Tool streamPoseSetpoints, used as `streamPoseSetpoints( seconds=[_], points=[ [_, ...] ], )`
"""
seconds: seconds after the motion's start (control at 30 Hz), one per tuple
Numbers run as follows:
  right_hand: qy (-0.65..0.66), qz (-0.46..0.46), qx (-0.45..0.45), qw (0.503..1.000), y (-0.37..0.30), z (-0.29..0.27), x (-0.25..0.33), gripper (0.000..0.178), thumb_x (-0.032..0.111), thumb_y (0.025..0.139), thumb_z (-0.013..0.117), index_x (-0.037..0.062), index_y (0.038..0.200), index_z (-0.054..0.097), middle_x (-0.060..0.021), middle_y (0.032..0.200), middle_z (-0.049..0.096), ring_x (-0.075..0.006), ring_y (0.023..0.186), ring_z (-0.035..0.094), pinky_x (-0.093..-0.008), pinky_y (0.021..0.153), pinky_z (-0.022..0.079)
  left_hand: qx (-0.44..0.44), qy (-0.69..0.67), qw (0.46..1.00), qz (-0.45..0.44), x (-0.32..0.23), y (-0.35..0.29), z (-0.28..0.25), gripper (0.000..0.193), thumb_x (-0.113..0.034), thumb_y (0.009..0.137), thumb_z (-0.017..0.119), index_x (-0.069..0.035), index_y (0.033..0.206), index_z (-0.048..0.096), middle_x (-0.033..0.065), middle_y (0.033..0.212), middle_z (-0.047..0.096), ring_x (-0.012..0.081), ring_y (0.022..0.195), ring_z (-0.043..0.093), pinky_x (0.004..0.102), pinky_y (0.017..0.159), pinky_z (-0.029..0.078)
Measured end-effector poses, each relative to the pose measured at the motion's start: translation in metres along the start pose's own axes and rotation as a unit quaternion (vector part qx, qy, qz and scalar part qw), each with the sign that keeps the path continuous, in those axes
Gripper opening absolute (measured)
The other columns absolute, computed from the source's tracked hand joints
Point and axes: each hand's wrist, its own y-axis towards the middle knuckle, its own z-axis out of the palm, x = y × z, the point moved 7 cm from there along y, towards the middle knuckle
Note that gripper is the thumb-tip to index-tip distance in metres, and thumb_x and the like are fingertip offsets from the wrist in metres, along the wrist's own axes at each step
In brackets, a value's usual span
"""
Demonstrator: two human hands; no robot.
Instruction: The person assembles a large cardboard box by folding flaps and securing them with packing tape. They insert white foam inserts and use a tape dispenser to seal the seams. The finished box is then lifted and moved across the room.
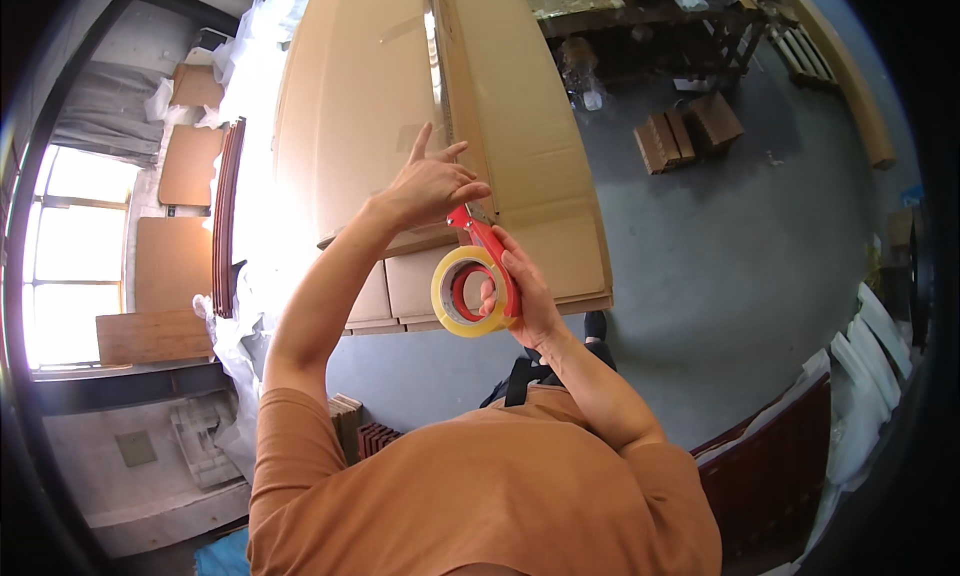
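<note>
My right hand (532, 294) is wrapped round a red tape dispenser (489, 242), which carries a wide roll of yellowish clear tape (443, 294). The dispenser's head points away from me, at the near edge of a large cardboard box (350, 106). Just beyond that head, my left hand (432, 188) hovers at or rests on the box top with its fingers spread; contact is hard to make out. A glossy strip of tape (436, 61) runs along the seam between the box's flaps.
Brown boards (190, 166) lean by the window on the left, beside wrapped white plastic (255, 66). Small brown stacks (665, 141) stand on the grey floor (690, 246) to the right. A dark workbench (640, 21) is at the far right, and a reddish-brown panel (770, 476) near right.
</note>
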Motion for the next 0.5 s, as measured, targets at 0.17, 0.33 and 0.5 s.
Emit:
streamPoseSetpoints(
  seconds=[0.17,0.33,0.5],
  points=[
    [0.009,0.014,-0.026,1.0,-0.013,-0.004,-0.027,0.062,0.029,0.1,0.048,0.0098,0.152,0.021,-0.0114,0.1,0.061,-0.0158,0.064,0.06,-0.0303,0.057,0.054,0.0,-0.025,1.0,0.009,0.008,-0.002,0.01,0.065,-0.057,0.101,0.021,-0.019,0.112,0.072,-0.0009,0.118,0.068,0.0244,0.141,0.033,0.056,0.118,-0.008],
    [0.039,-0.004,-0.007,0.999,-0.017,-0.005,-0.063,0.06,0.023,0.1,0.047,0.01,0.153,0.022,-0.0112,0.11,0.058,-0.0166,0.069,0.06,-0.032,0.058,0.054,0.043,-0.06,0.997,0.008,0.012,-0.002,0.007,0.063,-0.052,0.103,0.023,-0.011,0.115,0.069,0.0052,0.122,0.066,0.025,0.142,0.031,0.0558,0.117,-0.008],
    [0.006,-0.126,-0.071,0.989,0.01,0.009,-0.107,0.064,0.039,0.098,0.048,0.014,0.151,0.023,-0.0095,0.084,0.062,-0.0136,0.056,0.059,-0.0305,0.058,0.054,-0.151,-0.162,0.97,0.099,0.047,-0.046,0.007,0.06,-0.048,0.103,0.022,-0.011,0.126,0.063,0.0094,0.136,0.056,0.0268,0.145,0.026,0.0537,0.117,-0.011]
  ],
)
